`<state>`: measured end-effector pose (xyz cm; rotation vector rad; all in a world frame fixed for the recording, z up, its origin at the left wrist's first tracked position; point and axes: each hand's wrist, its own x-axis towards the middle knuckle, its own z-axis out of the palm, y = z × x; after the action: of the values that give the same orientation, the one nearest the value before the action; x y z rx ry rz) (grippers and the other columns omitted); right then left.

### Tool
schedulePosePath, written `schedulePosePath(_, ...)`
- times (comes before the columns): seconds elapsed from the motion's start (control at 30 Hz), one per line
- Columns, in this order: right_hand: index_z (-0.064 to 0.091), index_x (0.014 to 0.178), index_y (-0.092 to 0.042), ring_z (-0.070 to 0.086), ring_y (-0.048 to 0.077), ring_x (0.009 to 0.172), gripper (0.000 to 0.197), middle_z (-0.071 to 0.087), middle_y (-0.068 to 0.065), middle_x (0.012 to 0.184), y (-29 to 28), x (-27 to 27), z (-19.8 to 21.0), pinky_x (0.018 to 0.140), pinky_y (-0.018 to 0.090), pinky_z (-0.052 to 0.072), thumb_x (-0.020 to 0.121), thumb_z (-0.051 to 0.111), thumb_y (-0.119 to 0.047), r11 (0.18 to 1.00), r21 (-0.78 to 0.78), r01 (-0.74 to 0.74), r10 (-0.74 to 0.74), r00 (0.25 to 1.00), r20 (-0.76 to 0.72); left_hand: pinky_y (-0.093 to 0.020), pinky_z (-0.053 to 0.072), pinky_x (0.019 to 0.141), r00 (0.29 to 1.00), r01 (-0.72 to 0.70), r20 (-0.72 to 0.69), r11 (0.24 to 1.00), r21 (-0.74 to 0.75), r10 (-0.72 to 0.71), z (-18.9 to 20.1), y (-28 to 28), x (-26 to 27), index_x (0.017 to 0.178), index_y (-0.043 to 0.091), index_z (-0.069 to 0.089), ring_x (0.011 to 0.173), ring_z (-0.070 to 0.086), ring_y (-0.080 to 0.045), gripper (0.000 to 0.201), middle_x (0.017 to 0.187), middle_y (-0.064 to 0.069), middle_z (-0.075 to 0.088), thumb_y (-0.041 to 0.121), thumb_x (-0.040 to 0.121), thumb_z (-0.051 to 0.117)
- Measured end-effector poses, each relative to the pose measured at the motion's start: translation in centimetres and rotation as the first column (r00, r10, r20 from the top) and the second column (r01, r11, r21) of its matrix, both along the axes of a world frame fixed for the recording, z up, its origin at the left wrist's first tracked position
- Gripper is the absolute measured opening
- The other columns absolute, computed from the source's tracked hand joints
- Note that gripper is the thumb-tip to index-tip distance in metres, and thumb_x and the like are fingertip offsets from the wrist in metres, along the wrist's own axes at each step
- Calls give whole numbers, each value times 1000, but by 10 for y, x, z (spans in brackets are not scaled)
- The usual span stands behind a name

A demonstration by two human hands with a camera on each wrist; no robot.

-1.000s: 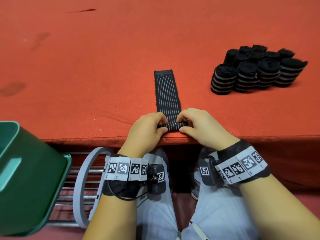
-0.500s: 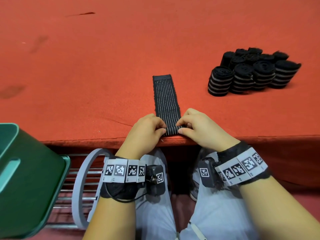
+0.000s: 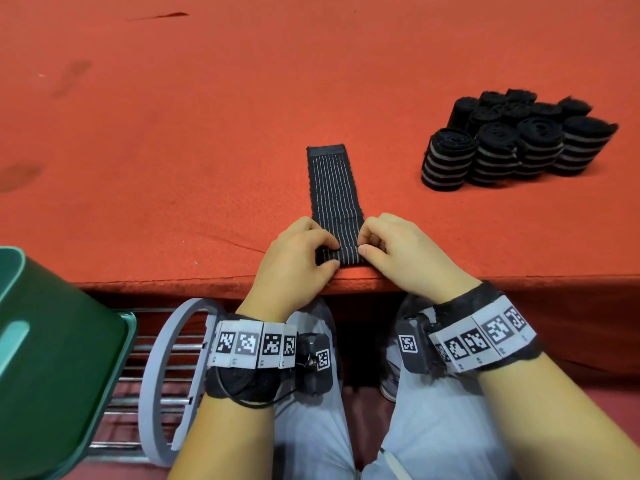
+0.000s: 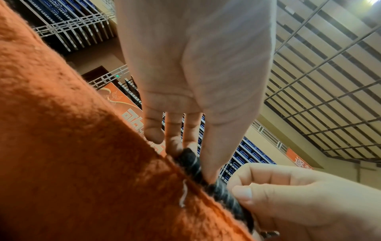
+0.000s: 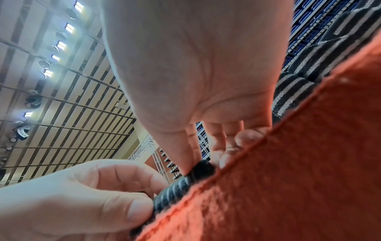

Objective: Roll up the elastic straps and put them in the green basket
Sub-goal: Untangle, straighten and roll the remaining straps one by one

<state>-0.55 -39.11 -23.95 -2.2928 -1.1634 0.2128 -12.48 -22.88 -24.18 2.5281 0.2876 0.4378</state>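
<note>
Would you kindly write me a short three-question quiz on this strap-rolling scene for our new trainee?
1. True or false: the strap on the red table is fully rolled.
2. Which hands pinch the strap's rolled near end? A) left hand only B) right hand only C) both
3. Fill in: the green basket sits to the person's ____ side, below the table edge.

Key:
1. False: only the near end is rolled; the rest lies flat, pointing away.
2. C: fingers and thumbs of both hands grip the roll.
3. Left; the finished rolls stand on the table at the right.
</note>
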Motion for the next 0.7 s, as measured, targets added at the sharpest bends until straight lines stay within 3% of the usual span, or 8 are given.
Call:
schedulePosePath(0.2,68,102,-24,55,15,94,14,53,-9,101,4,1,-1,85,46,49,95,58,-32,1000,9,21,-21,999,25,-32,48,85,998,-6,-68,999,43,9,1,3,3,110,25,73,82,48,-6,32,97,14,49,21,79,78)
schedulePosePath(0.3,63,111,-27,50,8,88,22,52,-13,104,1,-2,1,83,43,50,90,66,-32,999,18,-41,40,999,35,-35,47,88,997,7,-71,998,63,-2,2,4,4,115,22,73,88,50,-9,30,99,10,52,22,84,74)
schedulePosePath(0.4,60,111,-29,46,6,83,28,48,-15,105,0,-4,2,80,42,50,85,71,-29,999,-16,-41,42,998,57,-35,46,90,996,3,-93,999,54,2,4,4,5,116,21,72,95,54,-12,29,102,10,54,22,88,71)
schedulePosePath(0.53,63,111,-30,49,8,84,25,48,-13,105,5,-2,2,81,42,50,87,69,-29,1000,-26,-16,17,998,57,-41,48,91,993,0,-119,999,53,6,8,6,8,109,25,68,99,58,-15,22,101,11,60,22,87,70)
schedulePosePath(0.7,58,108,-31,53,16,90,24,54,-10,95,10,4,7,84,44,50,87,68,-32,1000,-27,1,0,999,48,-43,50,84,990,-42,-132,999,-9,40,11,12,12,94,29,58,91,60,-18,13,93,7,65,23,88,68)
